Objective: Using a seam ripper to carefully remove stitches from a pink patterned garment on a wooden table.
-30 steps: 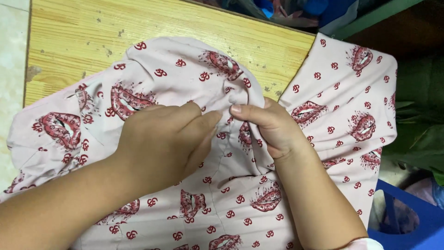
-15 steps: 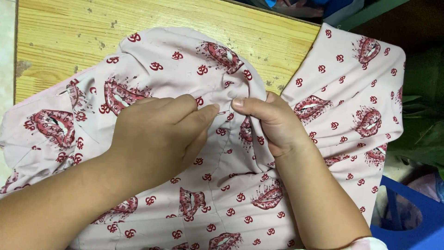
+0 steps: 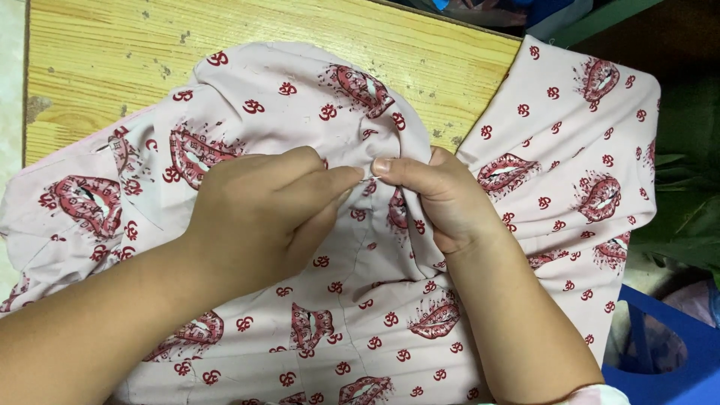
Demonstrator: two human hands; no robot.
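Both hands, left hand (image 3: 262,206) and right hand (image 3: 439,199), pinch the pink printed fabric (image 3: 300,97) under them.

A wooden table (image 3: 112,67) is showing scuffs and small dark marks along its yellow top. A blue plastic bin (image 3: 675,352) is sitting at the lower right, and green leaves (image 3: 686,217) are lying just above it.

Just a scuffed yellow wooden table (image 3: 112,67) here. A pale pink cloth with red lip prints (image 3: 360,315) lies spread on the table, covering its near side and draping past its right edge.
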